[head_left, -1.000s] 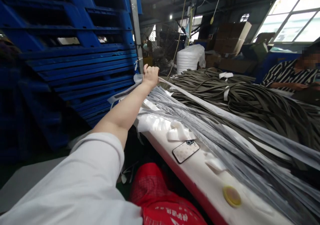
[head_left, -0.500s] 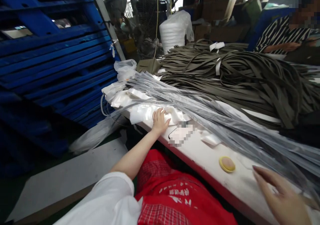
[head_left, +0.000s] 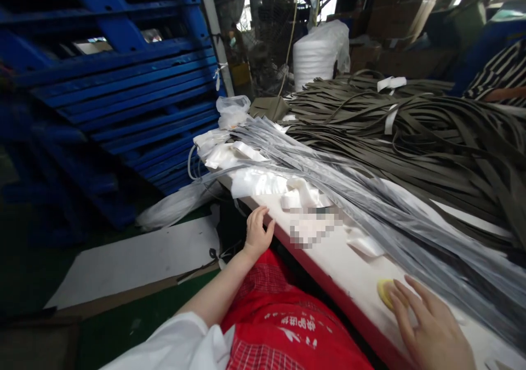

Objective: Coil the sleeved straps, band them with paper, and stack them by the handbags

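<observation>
My left hand (head_left: 258,232) is at the front edge of the white table (head_left: 324,266), its fingers apart and holding nothing. White crumpled strips (head_left: 302,193) lie just beyond it, beside a pixelated pale flat thing (head_left: 312,228). My right hand (head_left: 431,323) reaches over a round yellow-rimmed disc (head_left: 385,292) on the tabletop. Its fingers are stretched out and partly cover the disc; whether they touch it I cannot tell. Long strips in clear grey plastic (head_left: 349,200) run along the table behind both hands.
A heap of dark olive straps (head_left: 444,134), bound with white bands, covers the table's far side. Stacked blue pallets (head_left: 164,101) stand at the left. A wrapped white roll (head_left: 316,57) rises behind. A person's striped sleeve (head_left: 503,68) shows at the far right.
My left hand has drawn back from the white strips to the table edge. My right hand has moved left, over the yellow disc. The view has shifted left.
</observation>
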Tool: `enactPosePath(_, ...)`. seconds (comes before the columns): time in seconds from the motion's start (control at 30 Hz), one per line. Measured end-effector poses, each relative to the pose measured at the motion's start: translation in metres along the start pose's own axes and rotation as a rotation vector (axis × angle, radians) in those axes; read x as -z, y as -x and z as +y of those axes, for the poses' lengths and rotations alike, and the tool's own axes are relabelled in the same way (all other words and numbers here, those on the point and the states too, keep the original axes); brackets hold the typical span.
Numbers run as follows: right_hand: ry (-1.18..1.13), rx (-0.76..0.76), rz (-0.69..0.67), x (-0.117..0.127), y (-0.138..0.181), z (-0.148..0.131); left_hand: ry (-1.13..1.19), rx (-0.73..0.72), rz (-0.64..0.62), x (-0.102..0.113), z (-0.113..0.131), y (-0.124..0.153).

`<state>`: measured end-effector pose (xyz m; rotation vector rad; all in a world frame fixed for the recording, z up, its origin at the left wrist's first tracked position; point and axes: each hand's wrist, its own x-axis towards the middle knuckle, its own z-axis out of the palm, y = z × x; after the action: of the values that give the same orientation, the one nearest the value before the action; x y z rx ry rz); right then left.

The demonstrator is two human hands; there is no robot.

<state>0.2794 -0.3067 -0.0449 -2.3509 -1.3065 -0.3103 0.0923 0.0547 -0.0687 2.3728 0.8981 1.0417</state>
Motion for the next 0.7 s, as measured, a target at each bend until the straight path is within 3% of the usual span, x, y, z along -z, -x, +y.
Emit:
enactPosePath(0.13, -0.047, -0.065, 0.021, -0.011, -0.042, -0.026, 0.02, 0.007, 0.024, 0.007, -0.003, 0.013)
enactPosePath(0.33, -0.182, 0.064, -0.117, -0.049, -0.121, -0.083, 0.022, 0.011, 0.014, 0.018, 0.001, 0.036)
enactPosePath(0.47, -0.094, 0.125, -0.265, -0.088, -0.171, -0.117, 0.083, 0.073, -0.053, 0.026, 0.002, 0.051)
enactPosePath(0.6, 0.011, 0.148, -0.251, -0.126, -0.199, -0.147, 0.113, 0.115, -0.091, 0.035, -0.002, 0.062)
enactPosePath(0.7, 0.081, 0.167, -0.236, -0.14, -0.205, -0.158, 0.113, 0.139, -0.099, 0.043, -0.007, 0.068)
